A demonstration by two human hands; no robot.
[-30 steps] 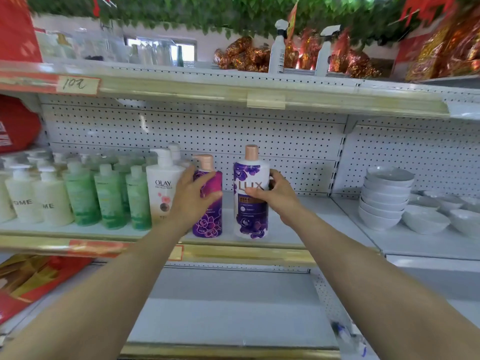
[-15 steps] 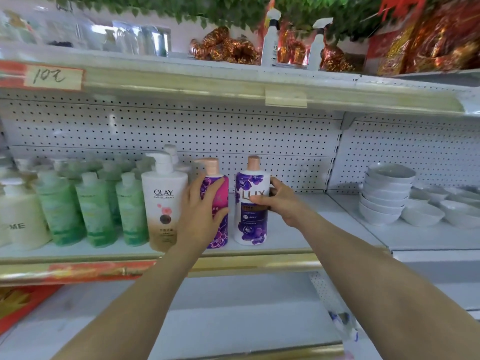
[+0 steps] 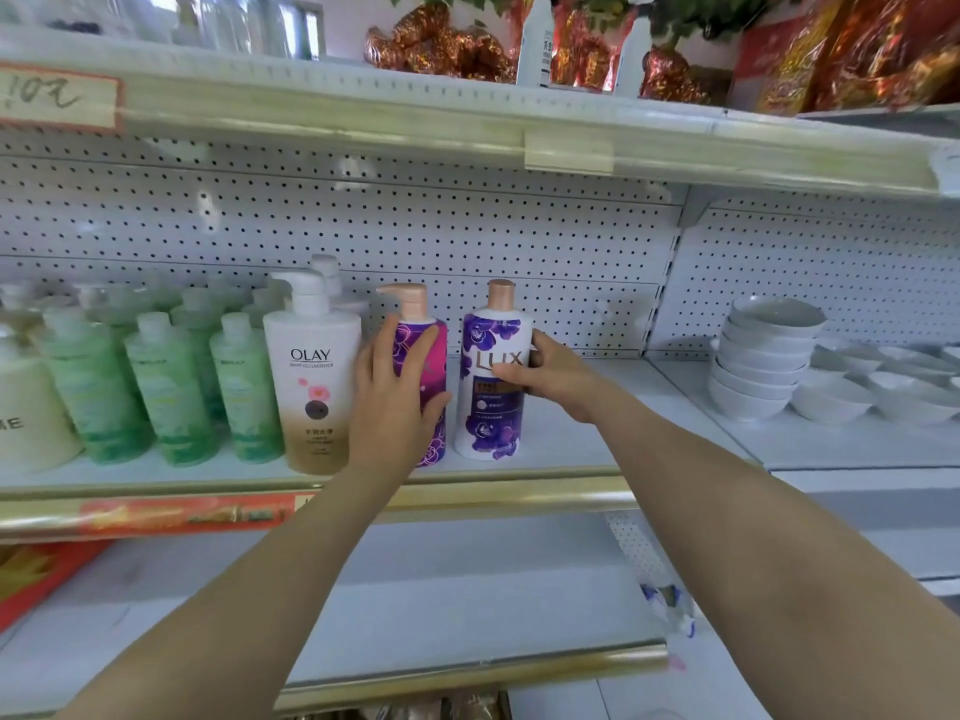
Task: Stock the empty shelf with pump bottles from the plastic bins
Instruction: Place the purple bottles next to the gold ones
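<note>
A price tag [image 3: 54, 98] on the upper shelf's left edge reads "10" plus a handwritten character. On the middle shelf [image 3: 571, 441], from its left end, stand a cream bottle [image 3: 26, 407] lettered "ME", green bottles [image 3: 166, 392] and a white Olay bottle [image 3: 314, 392] near the front edge. The left hand [image 3: 397, 402] wraps a pink-purple pump bottle [image 3: 434, 441] just beside it, thumb curled round. The right hand [image 3: 550, 379] grips the upright Lux bottle [image 3: 488, 428], thumb on the label. White bowls [image 3: 763, 356] are stacked further right.

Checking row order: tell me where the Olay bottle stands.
Head view, left of centre, on the middle shelf's front: the Olay bottle stands between the green bottles on its left and the magenta bottle gripped by the left hand.
</note>
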